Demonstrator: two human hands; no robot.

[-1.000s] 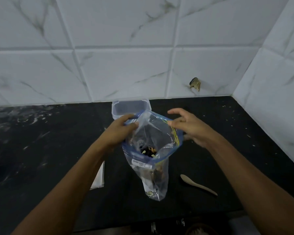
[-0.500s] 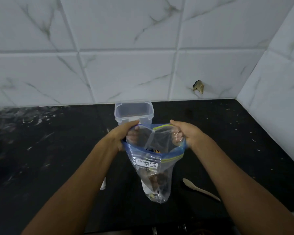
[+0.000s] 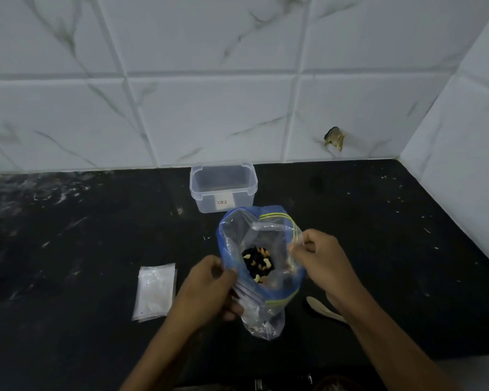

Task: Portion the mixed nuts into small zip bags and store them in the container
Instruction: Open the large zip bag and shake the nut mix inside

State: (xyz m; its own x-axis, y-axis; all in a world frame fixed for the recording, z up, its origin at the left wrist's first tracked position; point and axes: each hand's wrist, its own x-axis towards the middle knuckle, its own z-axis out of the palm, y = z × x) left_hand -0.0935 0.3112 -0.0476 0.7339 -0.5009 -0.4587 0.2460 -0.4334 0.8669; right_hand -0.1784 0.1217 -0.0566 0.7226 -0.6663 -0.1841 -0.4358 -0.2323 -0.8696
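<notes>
On the black desk (image 3: 68, 277) in front of you, the large zip bag (image 3: 259, 266) stands with its mouth spread wide, and the mixed nuts (image 3: 258, 263) sit low inside it, visible straight down through the opening. Your left hand (image 3: 209, 289) pinches the near-left rim with curled fingers, and your right hand (image 3: 319, 258) pinches the right rim the same way, so both hands are closed on the plastic rather than spread flat. The step in hand looks like opening and steadying the supply bag before any portioning starts. To do it well, roll or fold the rim outward so the mouth holds its shape on its own; the thin film will likely collapse inward once you let go. Settle the base squarely on the desk so the bag does not tip, since the nuts are a small, low weight. The stack of small zip bags (image 3: 156, 292) lies flat just to the left of your left wrist, and the wooden spoon (image 3: 322, 309) lies just behind your right wrist, partly hidden by it; free the right hand for the spoon and keep the left on the rim. The clear container (image 3: 223, 190) stands open beyond the bag, near the tiled wall (image 3: 209, 108), with nothing in it that I can make out.
</notes>
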